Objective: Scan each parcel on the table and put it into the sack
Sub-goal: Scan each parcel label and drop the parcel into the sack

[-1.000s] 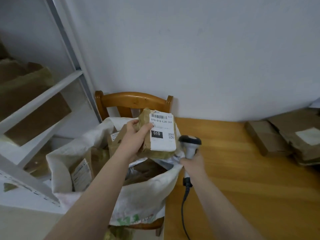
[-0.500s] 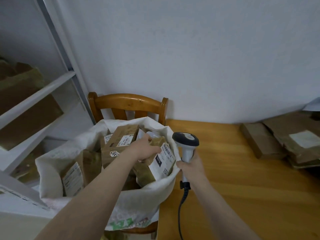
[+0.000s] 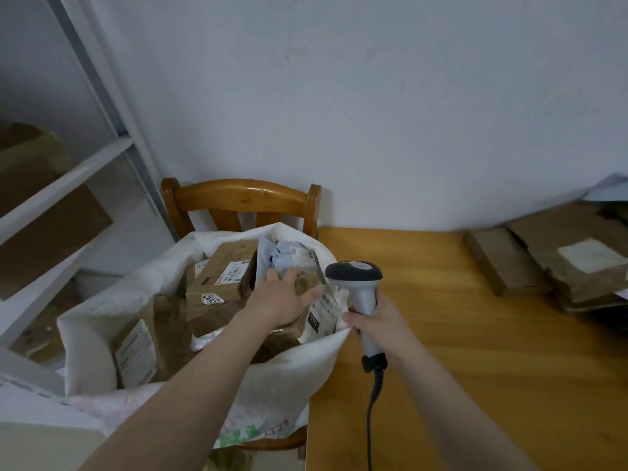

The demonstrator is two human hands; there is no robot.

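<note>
A white sack (image 3: 295,362) stands open on a wooden chair (image 3: 241,195), packed with several brown parcels. My left hand (image 3: 282,300) lies over a brown parcel with a white "010" label (image 3: 323,307), which sits tilted inside the sack's right side; my fingers are spread across its top. My right hand (image 3: 377,324) grips the handle of a grey barcode scanner (image 3: 353,271) at the sack's right rim, its head pointing left and its cable hanging down. Two brown parcels (image 3: 503,260) (image 3: 571,253) lie on the wooden table (image 3: 475,368) at the far right.
A white metal shelf (image 3: 68,178) with cardboard boxes stands to the left of the chair. A pale wall runs behind the table and chair. The sack presses against the table's left edge.
My left hand has lowered the "010" parcel from above the sack down into it, and my fingers have loosened over it. The scanner hand has stayed at the sack's rim.
</note>
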